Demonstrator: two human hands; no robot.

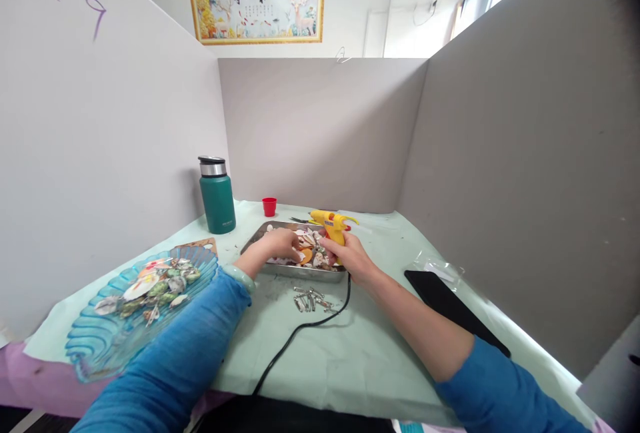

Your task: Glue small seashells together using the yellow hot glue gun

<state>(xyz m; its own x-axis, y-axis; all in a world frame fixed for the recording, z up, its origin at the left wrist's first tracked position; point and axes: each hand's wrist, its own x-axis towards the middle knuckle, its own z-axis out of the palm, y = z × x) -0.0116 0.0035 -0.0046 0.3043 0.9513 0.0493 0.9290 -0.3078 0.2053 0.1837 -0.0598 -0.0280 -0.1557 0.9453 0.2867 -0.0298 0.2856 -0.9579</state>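
Note:
My right hand (350, 256) is wrapped round the handle of a yellow glue gun (333, 223), whose nozzle points left above a metal tray (313, 274). Its black cord hangs down to the table. My left hand (281, 245) reaches over the tray's left part with its fingers bent down among shells and small pieces (320, 258). Whether those fingers hold a piece is too small to tell. Just in front of the tray lie several small metal clips (311, 300).
A blue shell-shaped dish (95, 326) with shells stands at left, near a green bottle (219, 203). Behind the tray are a red cup (269, 206) and dark-tipped pliers (299, 220). A black slab (450, 306) and clear plastic bag (435, 265) lie right. Grey panels enclose the table.

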